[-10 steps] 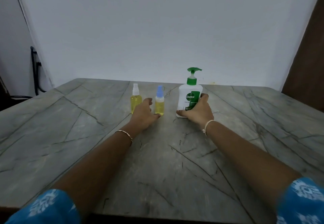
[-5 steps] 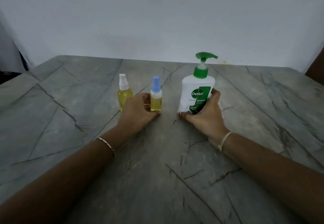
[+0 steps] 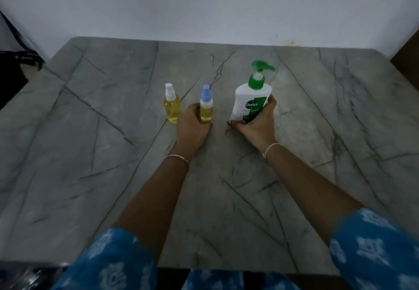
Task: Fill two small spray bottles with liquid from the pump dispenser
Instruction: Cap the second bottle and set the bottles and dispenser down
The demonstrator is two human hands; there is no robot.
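Set-up step: vessels gripped, nothing yet uncapped.

The blue-capped spray bottle [image 3: 206, 108] is held upright on the table [image 3: 113, 176] by the left hand [image 3: 192, 126], fingers curled round it. The pump dispenser [image 3: 250, 101] is clasped low by the right hand [image 3: 258, 121]. The white-capped spray bottle [image 3: 171, 106] stands untouched just beside. Yellow liquid is seen in both bottles. Next, the blue cap must likely be unscrewed.

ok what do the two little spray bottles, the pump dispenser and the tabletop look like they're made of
White-capped spray bottle and blue-capped spray bottle: clear, probably plastic, since the yellow liquid shows through; glass cannot be ruled out.
Pump dispenser: opaque white body with a slight sheen and a green pump head, most likely plastic.
Tabletop: smooth grey with dark veins, either marble or a marble-look laminate.
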